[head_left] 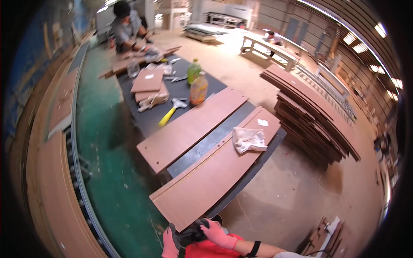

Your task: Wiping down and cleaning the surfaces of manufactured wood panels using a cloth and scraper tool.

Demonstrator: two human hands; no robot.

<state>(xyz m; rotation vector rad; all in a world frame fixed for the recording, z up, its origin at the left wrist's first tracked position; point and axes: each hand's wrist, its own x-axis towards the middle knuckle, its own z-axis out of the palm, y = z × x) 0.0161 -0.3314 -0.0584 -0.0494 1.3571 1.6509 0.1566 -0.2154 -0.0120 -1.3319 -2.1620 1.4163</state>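
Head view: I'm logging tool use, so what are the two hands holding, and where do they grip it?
Both hands, left hand and right hand, close on a dark tool from either side; what kind of tool cannot be told.

Single head-worn fisheye view, which looked steeply down and forward from above the dark workbench point(150, 120). The nearest brown panel point(215, 172) lay close beneath the lens; the person's gloved hands, left hand point(171, 243) and right hand point(218, 234), entered at the lower edge. Farther off, toward the upper rim, the view reached a co-worker point(127, 30) and stacked boards point(309, 116). Straight edges bowed outward; corners were black.
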